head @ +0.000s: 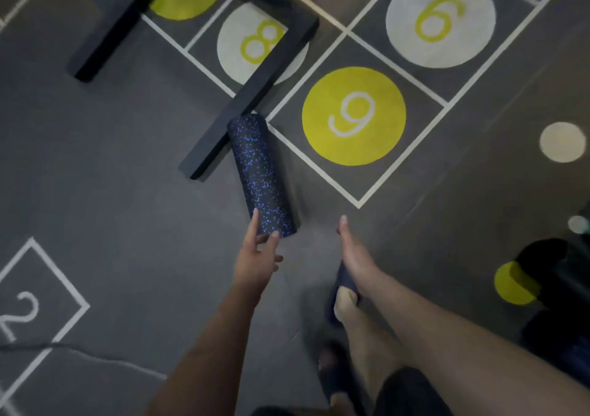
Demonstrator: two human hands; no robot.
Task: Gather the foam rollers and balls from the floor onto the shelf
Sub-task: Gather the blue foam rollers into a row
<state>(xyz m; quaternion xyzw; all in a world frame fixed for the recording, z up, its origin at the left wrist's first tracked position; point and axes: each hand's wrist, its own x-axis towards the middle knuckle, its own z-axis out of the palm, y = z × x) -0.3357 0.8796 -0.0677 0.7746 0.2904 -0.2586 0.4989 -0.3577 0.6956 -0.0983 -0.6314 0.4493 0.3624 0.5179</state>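
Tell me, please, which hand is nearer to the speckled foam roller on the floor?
Left. The left hand touches the near end of the foam roller; the right hand is off to the right of that end, fingers straight, not touching it.

The left hand (255, 256) and the right hand (351, 249) are bare. Both forearms run uncovered to the frame's edge, the left forearm (204, 345) toward six o'clock and the right forearm (463, 329) toward four o'clock. A short, rounded nail shows on the right hand's foremost fingertip. At five o'clock of the right hand, one foot wears a dark navy slide sandal (346, 283) with a single broad strap across it. A second foot near six o'clock of the view wears a dark sandal (332, 371), too blurred to make out further. The lower leg (367, 351) between them is bare. Dark shorts (412, 393), black or close to it, cover the thigh at five o'clock.
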